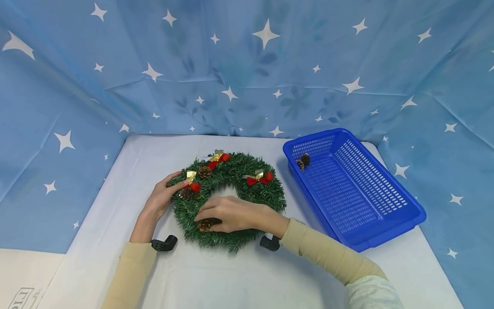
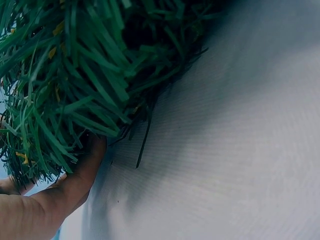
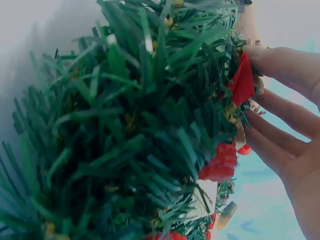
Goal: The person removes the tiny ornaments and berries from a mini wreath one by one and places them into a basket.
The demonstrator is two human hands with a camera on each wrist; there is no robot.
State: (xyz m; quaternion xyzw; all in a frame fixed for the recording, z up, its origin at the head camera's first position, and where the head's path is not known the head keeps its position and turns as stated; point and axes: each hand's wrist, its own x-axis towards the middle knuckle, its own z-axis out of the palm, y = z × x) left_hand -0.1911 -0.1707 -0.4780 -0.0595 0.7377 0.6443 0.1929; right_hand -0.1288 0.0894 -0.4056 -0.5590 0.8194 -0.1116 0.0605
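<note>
A green wreath (image 1: 227, 240) lies flat on the white table, dressed with pinecones and red-and-gold bows. My left hand (image 1: 160, 198) grips its left edge, a finger reaching under the needles in the left wrist view and another beside a bow (image 1: 191, 184). At the wreath's lower left, my right hand (image 1: 233, 212) holds a pinecone (image 1: 204, 225) against the greenery, its fingers and thumb around it. Two more pinecones sit on the wreath, one (image 1: 204, 172) at the upper left and one (image 1: 185, 194) beside the left hand. Another bow (image 1: 258, 177) is on the right side.
A blue perforated basket (image 1: 401, 201) stands to the right of the wreath, with small pinecones (image 1: 305, 159) in its far left corner. Blue star-patterned cloth (image 1: 247, 107) hangs behind and at both sides. The white table (image 1: 231, 283) extends in front.
</note>
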